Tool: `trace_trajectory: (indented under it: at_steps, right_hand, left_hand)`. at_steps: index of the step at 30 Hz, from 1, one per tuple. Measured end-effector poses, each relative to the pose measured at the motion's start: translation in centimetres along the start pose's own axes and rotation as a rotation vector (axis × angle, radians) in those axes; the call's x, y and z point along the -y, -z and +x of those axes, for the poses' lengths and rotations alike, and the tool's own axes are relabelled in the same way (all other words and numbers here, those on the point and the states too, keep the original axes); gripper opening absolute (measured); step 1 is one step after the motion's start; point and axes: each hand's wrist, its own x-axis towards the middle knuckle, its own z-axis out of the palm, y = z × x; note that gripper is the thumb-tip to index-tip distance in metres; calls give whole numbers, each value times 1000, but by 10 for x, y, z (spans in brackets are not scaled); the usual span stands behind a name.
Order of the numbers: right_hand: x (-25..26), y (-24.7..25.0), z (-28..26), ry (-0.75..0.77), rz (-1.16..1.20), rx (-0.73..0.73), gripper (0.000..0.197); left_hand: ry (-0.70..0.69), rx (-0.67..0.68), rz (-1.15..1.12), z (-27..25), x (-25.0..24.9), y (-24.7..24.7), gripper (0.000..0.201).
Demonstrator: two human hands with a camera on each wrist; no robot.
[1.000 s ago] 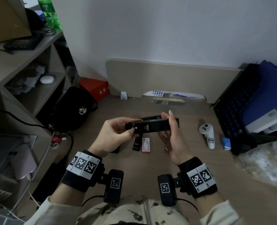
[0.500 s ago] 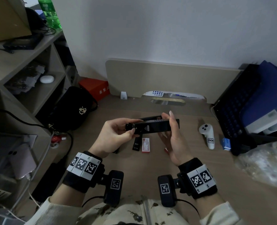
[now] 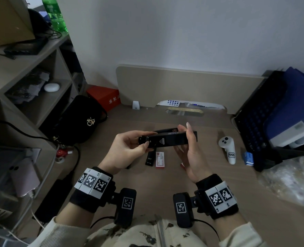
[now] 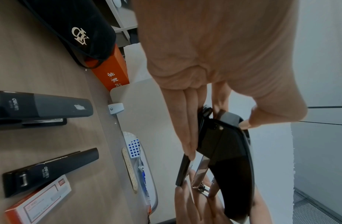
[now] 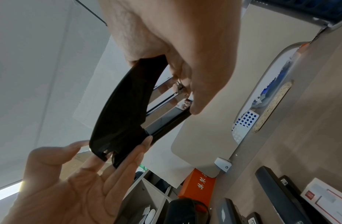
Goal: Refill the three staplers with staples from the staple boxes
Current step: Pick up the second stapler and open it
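Left hand: I pinch the stapler at its hinge end — steadying it.
Right hand: grips the front — to open it, I judge.

Head view: from above, facing forward and down over the worktop toward the wall; both wrists low in frame.
Left wrist view: very near the left hand, looking along its fingers.
Right wrist view: very near the right hand, likewise.
Shared: all three show the held stapler; both wrist views catch the orange box.
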Motion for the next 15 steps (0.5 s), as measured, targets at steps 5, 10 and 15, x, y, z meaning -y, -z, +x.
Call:
trace_trajectory:
  at_steps: [5, 10, 15]
  right_hand:
    - [1, -1, 0, -6, -14, -3, 86]
    - [-2, -1, 0, 4, -79, -6, 90]
    - [-2, -2, 1, 17, -74, -5, 92]
  left_hand:
    - [31, -8, 34, 0, -2, 0, 27]
    - [86, -4, 66, -1, -5, 2, 26]
    - [125, -19, 29, -2, -7, 1, 27]
